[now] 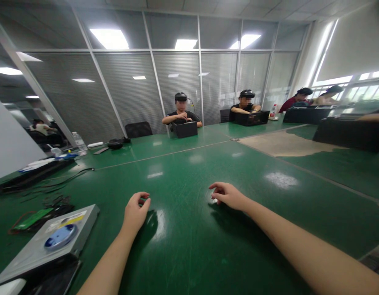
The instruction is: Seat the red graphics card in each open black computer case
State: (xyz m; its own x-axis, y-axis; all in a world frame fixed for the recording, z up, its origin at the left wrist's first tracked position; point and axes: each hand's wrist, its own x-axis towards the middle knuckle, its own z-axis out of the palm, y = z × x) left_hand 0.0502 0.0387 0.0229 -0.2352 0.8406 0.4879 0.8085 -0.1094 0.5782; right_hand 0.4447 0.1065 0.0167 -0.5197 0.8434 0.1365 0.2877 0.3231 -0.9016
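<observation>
Closest to me, the grey drive box (51, 241) lies on the green table (189, 254), to the left of my left hand (136, 211) and a bit nearer than it. Its long side runs away from me and slants in toward that hand, so the left hand is the nearer one and the right is well apart from it. My left hand is curled, thumb meeting fingertips; I cannot tell if anything is pinched there. My right hand (228, 196) rests with bent fingers, tips down by a pale spot (213, 200) too small to make out. Left of the left hand lies a green board (32, 219). Far past both hands, people sit behind black boxes (184, 128).
</observation>
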